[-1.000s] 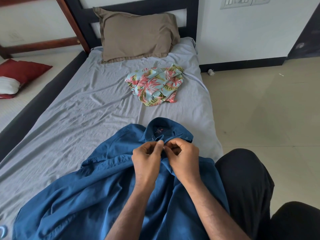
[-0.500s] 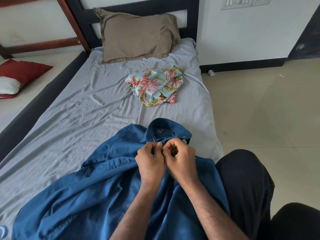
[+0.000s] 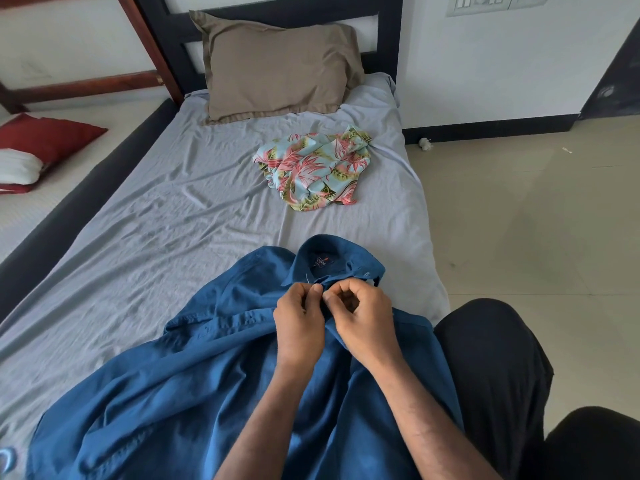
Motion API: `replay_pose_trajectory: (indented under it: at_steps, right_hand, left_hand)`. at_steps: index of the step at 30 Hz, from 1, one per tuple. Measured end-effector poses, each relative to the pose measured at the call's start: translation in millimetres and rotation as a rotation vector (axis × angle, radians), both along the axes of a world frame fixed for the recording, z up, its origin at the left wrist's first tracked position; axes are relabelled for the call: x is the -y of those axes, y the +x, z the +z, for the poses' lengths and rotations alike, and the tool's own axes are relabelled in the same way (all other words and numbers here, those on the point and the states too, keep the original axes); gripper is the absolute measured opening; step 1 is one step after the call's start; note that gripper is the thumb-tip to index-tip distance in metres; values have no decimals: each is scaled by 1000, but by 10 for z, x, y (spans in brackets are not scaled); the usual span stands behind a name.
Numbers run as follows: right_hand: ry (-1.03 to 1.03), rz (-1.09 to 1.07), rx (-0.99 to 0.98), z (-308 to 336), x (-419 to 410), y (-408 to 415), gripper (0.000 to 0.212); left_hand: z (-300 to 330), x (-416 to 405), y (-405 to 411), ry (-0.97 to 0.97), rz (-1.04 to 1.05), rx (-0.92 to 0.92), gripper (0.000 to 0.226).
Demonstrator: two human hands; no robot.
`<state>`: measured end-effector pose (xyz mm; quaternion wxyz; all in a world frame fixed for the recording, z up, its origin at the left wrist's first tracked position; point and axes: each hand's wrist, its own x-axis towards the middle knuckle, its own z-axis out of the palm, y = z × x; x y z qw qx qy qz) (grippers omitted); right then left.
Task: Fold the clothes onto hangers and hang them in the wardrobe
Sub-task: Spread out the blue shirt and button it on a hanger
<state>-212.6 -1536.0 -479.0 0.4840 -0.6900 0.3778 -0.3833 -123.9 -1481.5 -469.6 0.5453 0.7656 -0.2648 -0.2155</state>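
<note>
A blue collared shirt (image 3: 194, 375) lies spread on the grey bed sheet (image 3: 156, 230), collar pointing away from me. My left hand (image 3: 299, 327) and my right hand (image 3: 363, 322) are pressed together just below the collar, each pinching the shirt's front edge at the top button. A crumpled floral shirt (image 3: 313, 168) lies further up the bed, right of centre. No hanger or wardrobe is in view.
A tan pillow (image 3: 277, 67) leans on the dark headboard (image 3: 391, 36). A red cushion (image 3: 48, 136) and a white one lie on the neighbouring mattress at left. Tiled floor (image 3: 519, 220) runs along the right. My black-trousered knee (image 3: 491, 358) sits by the bed's edge.
My hands have stayed at the collar. The fingers shifted slightly, and the right hand's fingers curled tighter on the placket.
</note>
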Motion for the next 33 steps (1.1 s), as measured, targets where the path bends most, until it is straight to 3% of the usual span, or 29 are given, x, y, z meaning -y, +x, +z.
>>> replay_pose_trajectory:
  at_steps: [2, 5, 7, 11, 13, 17, 20, 22, 24, 27, 28, 30, 33]
  right_hand:
    - [-44, -1, -30, 1, -3, -5, 10]
    - [-49, 43, -22, 5, 5, 12, 15]
    - [5, 78, -4, 6, 17, 12, 18]
    - [209, 77, 80, -5, 67, -11, 15]
    - [183, -26, 44, -47, 105, -13, 11]
    - [104, -13, -97, -39, 70, -13, 5]
    - [118, 69, -172, -54, 37, -25, 24]
    - [30, 116, -305, -62, 24, -36, 41]
    - [-45, 160, -460, -51, 8, -40, 42]
    - [-134, 90, -497, -50, 24, -21, 12]
    - [-152, 47, -473, -54, 34, -26, 6]
    - [-210, -44, -427, -79, 69, -45, 25]
    - [-289, -180, -309, -65, 118, -81, 36]
  left_hand:
    - [21, 9, -24, 4, -1, 59, 31]
    - [-38, 4, 26, -39, -4, -137, 35]
    - [-94, -14, 72, -76, -44, -270, 38]
    - [-17, -68, 94, -140, -159, -257, 20]
    - [12, -119, 158, -97, -289, -89, 23]
    - [-191, -231, 466, 186, -375, 662, 22]
    - [-208, -342, 672, 405, -328, 851, 30]
    - [-207, -397, 809, 459, -306, 876, 29]
    - [-201, -400, 917, 459, -294, 843, 18]
    - [-169, -381, 1002, 374, -357, 756, 9]
    - [-143, -379, 1020, 309, -389, 668, 13]
    - [-24, -387, 1079, 148, -444, 370, 13]
    - [269, -449, 1182, -17, -506, -7, 15]
